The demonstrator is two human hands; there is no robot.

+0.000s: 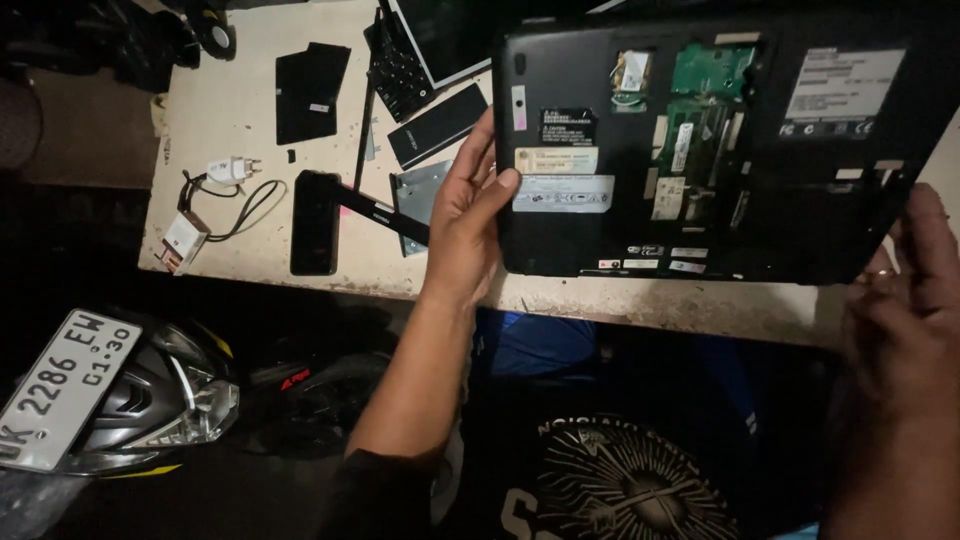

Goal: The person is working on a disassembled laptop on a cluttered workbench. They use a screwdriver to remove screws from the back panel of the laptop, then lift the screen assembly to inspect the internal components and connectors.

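A black laptop base (770,215) is held underside up above the worn table (620,300). Its bottom covers are off, so green circuit boards (712,70) and several stickers show. My left hand (468,215) grips the laptop's left edge, thumb on a white label. My right hand (915,290) holds the lower right corner, with a ring on one finger.
On the table to the left lie black cover panels (310,92), a keyboard (398,62), a long black bar (385,215), a metal bracket (418,195), a white charger plug (228,170) with cable. A helmet (160,395) and a vehicle plate (62,385) sit below left.
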